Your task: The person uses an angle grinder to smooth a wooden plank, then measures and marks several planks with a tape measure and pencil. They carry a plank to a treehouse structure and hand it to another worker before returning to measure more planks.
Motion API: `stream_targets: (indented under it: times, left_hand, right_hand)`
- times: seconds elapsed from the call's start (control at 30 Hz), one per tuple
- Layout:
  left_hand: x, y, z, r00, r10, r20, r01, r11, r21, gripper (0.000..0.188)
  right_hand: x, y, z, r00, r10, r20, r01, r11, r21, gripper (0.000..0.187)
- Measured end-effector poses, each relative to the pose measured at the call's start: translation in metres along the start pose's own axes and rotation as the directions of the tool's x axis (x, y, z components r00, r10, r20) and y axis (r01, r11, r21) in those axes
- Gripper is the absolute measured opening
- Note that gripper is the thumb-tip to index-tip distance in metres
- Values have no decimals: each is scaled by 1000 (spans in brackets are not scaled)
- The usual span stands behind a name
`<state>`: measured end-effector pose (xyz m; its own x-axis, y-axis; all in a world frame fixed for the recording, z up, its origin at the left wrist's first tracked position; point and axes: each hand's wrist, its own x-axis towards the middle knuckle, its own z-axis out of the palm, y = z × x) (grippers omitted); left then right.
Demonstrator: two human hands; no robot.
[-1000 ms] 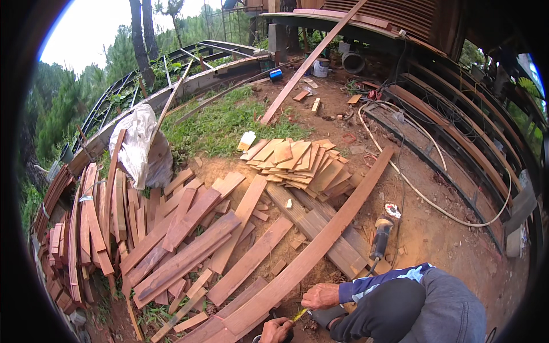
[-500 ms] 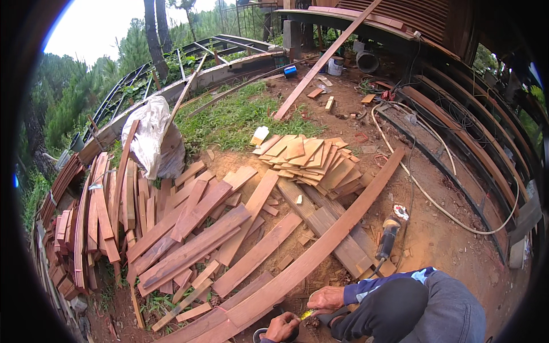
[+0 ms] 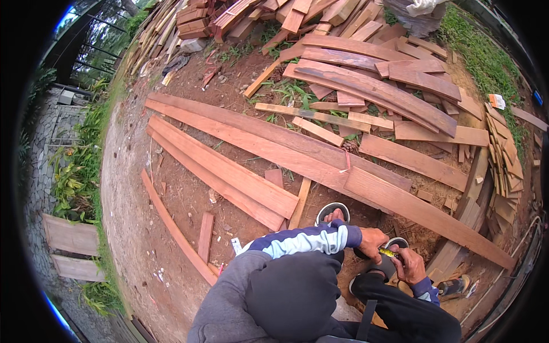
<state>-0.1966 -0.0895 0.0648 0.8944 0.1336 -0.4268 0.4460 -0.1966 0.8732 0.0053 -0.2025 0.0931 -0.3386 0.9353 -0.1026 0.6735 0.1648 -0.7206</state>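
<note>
My left hand closes round one end of a yellow tape measure. Fingers of my right hand grip the other end, so the tape bridges the short gap between both hands. Part of the tape is covered by my fingers. Just beyond my hands lies a long reddish-brown plank, stretching toward the right. A second long plank runs under its left end, with a thin red mark near the overlap. An angle grinder rests on the ground to the right of my right hand.
Several short boards are heaped at the far side, beside a stack of thin cut pieces. More planks lie on the dirt to the left. A whitish sack stands at the back; my sandalled foot is near the long planks.
My view has swung left, bringing the planks and paving on that side into sight. Both hands remain close together at the yellow tape measure.
</note>
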Motion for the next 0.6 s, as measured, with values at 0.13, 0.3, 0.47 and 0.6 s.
stream_targets:
  times: [0.13, 0.3, 0.47, 0.6]
  left_hand:
    - [14, -13, 11, 994, 59, -90, -62, 998, -26, 46]
    - [14, -14, 7, 988, 72, -133, -74, 997, -9, 34]
    - [14, -22, 12, 980, 112, -166, -121, 992, -39, 29]
    - [10, -18, 6, 985, 88, -148, -97, 994, -56, 28]
  right_hand:
    - [2, 5, 2, 1000, -28, -11, 28, 1000, 2, 30]
    - [7, 2, 1, 999, -39, 3, 40, 999, -9, 29]
    - [11, 0, 6, 998, -67, -17, 67, 998, 9, 31]
    - [17, -5, 1, 995, -77, 60, 79, 996, -31, 38]
